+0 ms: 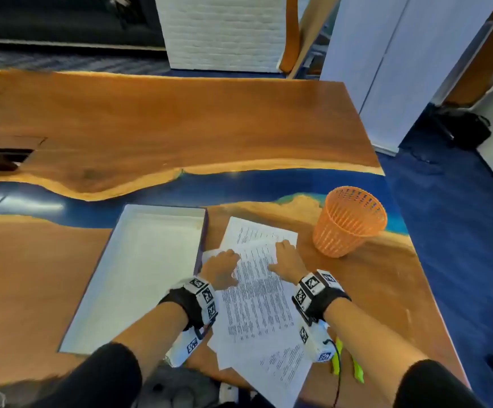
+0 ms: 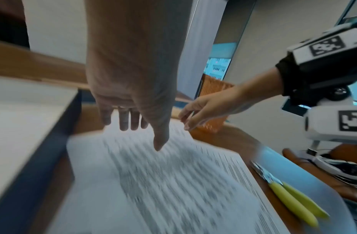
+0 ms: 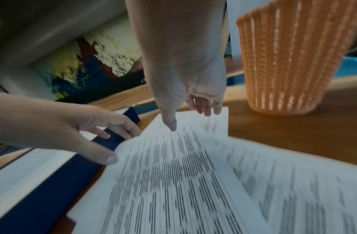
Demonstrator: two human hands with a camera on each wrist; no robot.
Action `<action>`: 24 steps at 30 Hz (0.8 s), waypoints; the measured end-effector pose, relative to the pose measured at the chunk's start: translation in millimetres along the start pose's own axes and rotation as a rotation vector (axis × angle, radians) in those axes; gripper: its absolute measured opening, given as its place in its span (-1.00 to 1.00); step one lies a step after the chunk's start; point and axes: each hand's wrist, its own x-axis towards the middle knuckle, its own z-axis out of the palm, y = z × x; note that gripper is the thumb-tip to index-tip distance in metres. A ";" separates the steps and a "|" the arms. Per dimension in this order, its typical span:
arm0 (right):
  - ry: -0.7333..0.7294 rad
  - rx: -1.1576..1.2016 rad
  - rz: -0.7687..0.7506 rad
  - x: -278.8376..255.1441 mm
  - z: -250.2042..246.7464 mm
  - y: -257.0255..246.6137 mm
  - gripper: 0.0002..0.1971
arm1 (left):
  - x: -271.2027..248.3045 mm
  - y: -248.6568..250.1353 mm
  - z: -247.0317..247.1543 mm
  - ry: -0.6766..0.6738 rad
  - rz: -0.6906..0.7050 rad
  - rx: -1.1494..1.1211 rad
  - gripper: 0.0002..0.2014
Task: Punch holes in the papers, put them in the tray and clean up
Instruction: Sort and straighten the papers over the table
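Several printed paper sheets (image 1: pixel 257 293) lie fanned out on the wooden table, right of an empty white tray (image 1: pixel 139 275) with dark blue walls. Both hands reach down onto the far ends of the sheets with straight fingers. My left hand (image 1: pixel 233 267) touches the top sheet's left corner next to the tray wall (image 3: pixel 53 182). My right hand (image 1: pixel 280 257) rests on the right corner. In the wrist views the papers (image 2: pixel 163 182) (image 3: pixel 173 174) are blurred under the left hand (image 2: pixel 143 137) and right hand (image 3: pixel 190 120). A yellow-handled hole punch (image 2: pixel 293 201) lies right of the papers.
An orange mesh basket (image 1: pixel 348 222) stands just beyond and right of the papers, close to my right hand, also the basket (image 3: pixel 289 60). The table's right edge (image 1: pixel 433 290) runs near it. A recessed opening (image 1: pixel 1 157) sits at far left.
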 end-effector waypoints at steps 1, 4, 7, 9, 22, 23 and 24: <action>-0.026 -0.016 0.042 -4.2 9.9 2.6 -0.42 | -2.7 3.6 13.9 -0.046 -0.006 -0.010 -0.35; -0.021 -0.007 0.149 -13.7 39.2 11.3 -0.35 | -13.2 9.7 52.8 -0.103 -0.038 0.008 -0.12; 0.040 -0.023 0.208 -17.9 55.8 11.7 -0.26 | -15.4 9.9 73.0 -0.089 -0.047 0.103 0.03; 0.089 -0.011 0.257 -19.3 60.1 8.2 -0.21 | -16.7 12.9 79.8 -0.062 -0.066 0.141 0.07; 0.028 0.221 0.476 -2.1 57.0 -3.5 0.03 | -23.1 18.4 91.7 -0.010 -0.095 0.154 0.02; 0.032 0.180 0.493 -3.6 55.8 -3.1 0.03 | -23.3 17.9 92.5 -0.006 -0.094 0.144 0.02; 0.052 0.140 0.503 -4.7 55.0 -1.5 0.02 | -23.6 17.7 92.7 -0.006 -0.095 0.137 0.02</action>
